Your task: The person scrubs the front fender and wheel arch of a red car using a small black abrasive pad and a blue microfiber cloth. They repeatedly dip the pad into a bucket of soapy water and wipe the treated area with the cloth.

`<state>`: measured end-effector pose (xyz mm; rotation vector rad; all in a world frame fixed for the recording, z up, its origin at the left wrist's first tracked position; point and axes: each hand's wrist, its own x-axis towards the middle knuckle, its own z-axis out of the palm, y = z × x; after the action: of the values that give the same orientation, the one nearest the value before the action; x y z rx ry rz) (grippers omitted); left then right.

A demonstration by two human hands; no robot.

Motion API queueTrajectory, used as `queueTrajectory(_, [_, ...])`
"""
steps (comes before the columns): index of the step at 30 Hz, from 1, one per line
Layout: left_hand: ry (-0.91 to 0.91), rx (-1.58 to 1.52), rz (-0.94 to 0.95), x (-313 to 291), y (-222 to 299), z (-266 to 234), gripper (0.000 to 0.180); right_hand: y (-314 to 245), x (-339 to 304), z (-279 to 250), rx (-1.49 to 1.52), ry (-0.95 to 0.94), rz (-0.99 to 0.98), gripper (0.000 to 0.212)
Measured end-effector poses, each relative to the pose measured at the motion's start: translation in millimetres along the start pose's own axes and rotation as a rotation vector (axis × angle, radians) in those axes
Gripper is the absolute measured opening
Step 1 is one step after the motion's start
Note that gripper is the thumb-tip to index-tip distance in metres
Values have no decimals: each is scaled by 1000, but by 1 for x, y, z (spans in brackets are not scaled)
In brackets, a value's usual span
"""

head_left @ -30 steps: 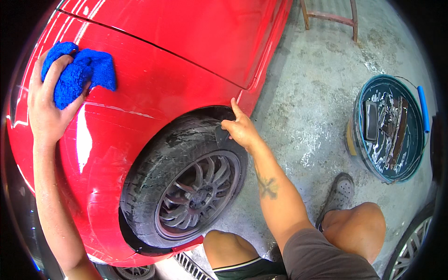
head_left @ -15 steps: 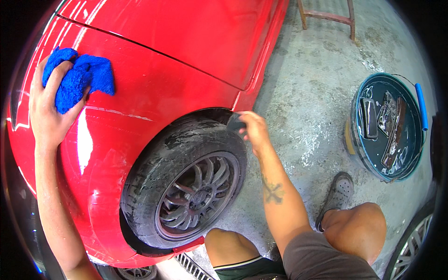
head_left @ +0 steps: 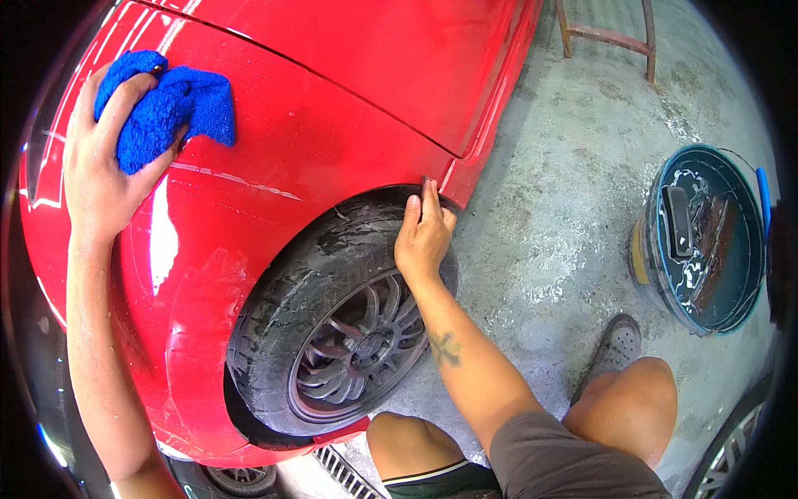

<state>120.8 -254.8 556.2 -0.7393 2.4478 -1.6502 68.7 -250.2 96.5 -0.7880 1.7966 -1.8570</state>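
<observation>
Two hands (head_left: 108,170) (head_left: 424,241) apart, left clutching plush cloth (head_left: 179,108), right's hold unclear, glossy curved fender (head_left: 241,220)

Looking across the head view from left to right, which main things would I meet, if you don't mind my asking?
Blue cloth, large dark spoked wheel, grey clog, dark teal bucket.

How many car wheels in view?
3: dark wheel on the red car, another wheel at bottom left, silver-spoked wheel at lower right. More may be hidden.
</observation>
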Motion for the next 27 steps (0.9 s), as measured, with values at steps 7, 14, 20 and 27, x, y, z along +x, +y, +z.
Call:
queueTrajectory(7, [54, -34, 28, 2, -6, 10, 70, 4, 2, 4, 35, 31, 33, 49])
queueTrajectory(14, [61, -22, 34, 0, -10, 11, 69, 18, 27, 8, 75, 42, 27, 45])
queueTrajectory(20, [88, -27, 32, -4, -6, 12, 68, 19, 25, 5, 116, 84, -32, 43])
queueTrajectory(27, [34, -20, -7, -3, -9, 9, 73, 22, 16, 4, 105, 27, -8, 49])
